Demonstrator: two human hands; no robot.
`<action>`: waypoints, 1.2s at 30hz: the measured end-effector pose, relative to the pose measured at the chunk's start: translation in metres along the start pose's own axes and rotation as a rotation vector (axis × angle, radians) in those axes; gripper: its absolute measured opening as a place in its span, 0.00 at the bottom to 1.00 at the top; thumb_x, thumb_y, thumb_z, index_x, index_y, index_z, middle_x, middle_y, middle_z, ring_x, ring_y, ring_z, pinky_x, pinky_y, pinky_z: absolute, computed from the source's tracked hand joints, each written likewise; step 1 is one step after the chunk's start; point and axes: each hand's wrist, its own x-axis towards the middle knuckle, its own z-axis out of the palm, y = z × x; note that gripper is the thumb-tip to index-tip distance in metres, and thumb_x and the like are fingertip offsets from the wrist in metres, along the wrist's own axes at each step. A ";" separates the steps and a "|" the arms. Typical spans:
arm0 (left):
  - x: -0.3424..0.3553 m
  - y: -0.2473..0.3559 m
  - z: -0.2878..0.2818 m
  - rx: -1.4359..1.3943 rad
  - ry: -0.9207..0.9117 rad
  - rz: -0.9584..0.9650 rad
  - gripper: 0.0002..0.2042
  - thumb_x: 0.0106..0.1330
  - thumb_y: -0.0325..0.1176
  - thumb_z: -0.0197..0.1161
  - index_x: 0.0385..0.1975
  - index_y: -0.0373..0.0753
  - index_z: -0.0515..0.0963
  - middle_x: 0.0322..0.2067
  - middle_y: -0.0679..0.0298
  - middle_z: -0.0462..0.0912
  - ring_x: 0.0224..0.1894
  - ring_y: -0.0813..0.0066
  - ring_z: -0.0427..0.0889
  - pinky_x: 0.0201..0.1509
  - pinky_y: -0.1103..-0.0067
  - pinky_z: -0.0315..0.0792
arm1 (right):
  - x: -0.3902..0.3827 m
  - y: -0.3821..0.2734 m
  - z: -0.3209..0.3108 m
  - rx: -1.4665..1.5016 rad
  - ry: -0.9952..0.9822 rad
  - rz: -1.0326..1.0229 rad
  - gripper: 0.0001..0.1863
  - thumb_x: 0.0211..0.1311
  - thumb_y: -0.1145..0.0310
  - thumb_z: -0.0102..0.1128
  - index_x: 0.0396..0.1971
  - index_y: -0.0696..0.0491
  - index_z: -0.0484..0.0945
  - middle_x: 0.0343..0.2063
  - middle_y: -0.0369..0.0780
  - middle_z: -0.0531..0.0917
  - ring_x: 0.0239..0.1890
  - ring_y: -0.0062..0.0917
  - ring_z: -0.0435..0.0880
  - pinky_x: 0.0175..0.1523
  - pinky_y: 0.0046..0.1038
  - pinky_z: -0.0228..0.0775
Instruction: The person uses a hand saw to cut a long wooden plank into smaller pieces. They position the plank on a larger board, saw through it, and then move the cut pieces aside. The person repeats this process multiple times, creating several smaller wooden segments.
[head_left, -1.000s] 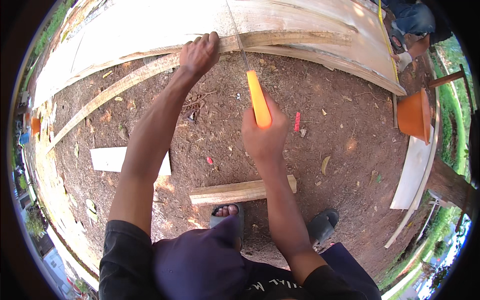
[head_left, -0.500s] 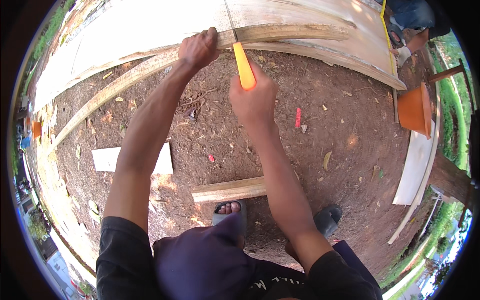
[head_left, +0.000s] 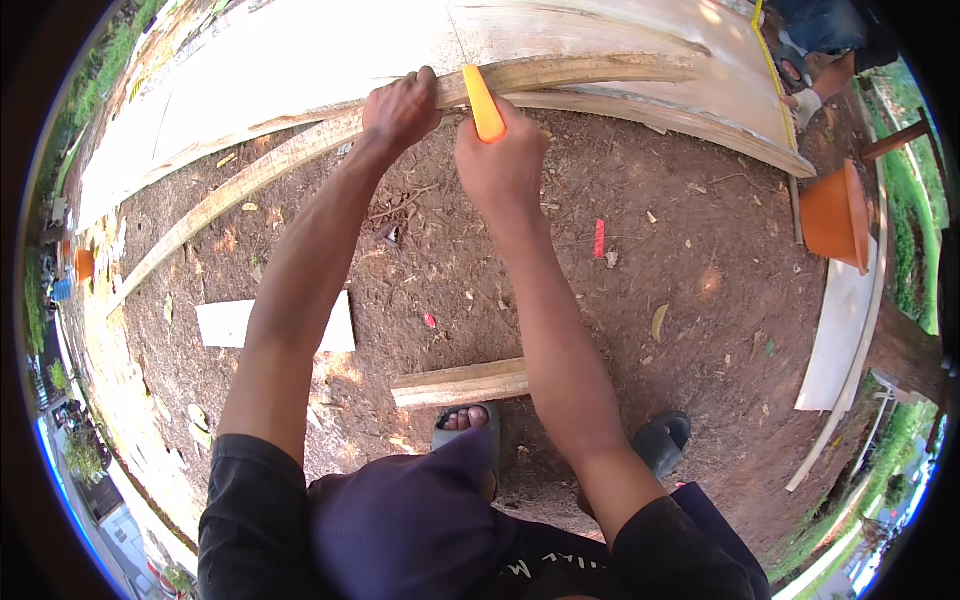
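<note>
A long wooden strip lies across a broad pale wooden sheet and runs out past its edge down to the left. My left hand is closed over the strip, gripping it just left of the saw. Wrapped round the yellow-orange handle of a handsaw is my right hand. The handle lies over the strip's near edge. Beyond it the thin blade points away from me over the pale sheet, seen nearly edge-on. How deep the blade sits in the strip I cannot tell.
A short wood offcut lies by my sandalled feet, and a white board piece at left. An orange pot stands at right near another board. At the far right, another person's gloved hand is beside a yellow tape.
My right hand has pushed the saw forward, away from me, so its handle now overlaps the strip. My left hand keeps its hold on the strip. The view has shifted slightly.
</note>
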 end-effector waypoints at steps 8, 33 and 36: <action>-0.002 -0.004 -0.022 -0.007 -0.229 -0.116 0.13 0.64 0.35 0.64 0.39 0.34 0.72 0.28 0.52 0.85 0.28 0.58 0.86 0.29 0.64 0.79 | -0.161 0.038 -0.066 0.101 -0.022 -0.059 0.30 0.53 0.84 0.60 0.60 0.60 0.76 0.50 0.52 0.85 0.42 0.40 0.90 0.47 0.32 0.83; -0.006 -0.022 0.016 0.010 -0.030 0.001 0.15 0.63 0.36 0.66 0.41 0.37 0.69 0.25 0.54 0.82 0.23 0.63 0.81 0.22 0.67 0.76 | -0.055 0.010 -0.021 0.118 0.002 0.004 0.21 0.56 0.78 0.59 0.52 0.62 0.80 0.28 0.52 0.86 0.26 0.42 0.87 0.32 0.38 0.77; -0.004 -0.015 -0.002 0.010 -0.152 -0.118 0.11 0.65 0.33 0.62 0.40 0.33 0.72 0.22 0.58 0.82 0.18 0.70 0.77 0.18 0.71 0.70 | -0.160 0.019 -0.081 0.142 -0.025 -0.011 0.30 0.53 0.84 0.58 0.60 0.61 0.76 0.41 0.52 0.87 0.36 0.37 0.90 0.40 0.32 0.81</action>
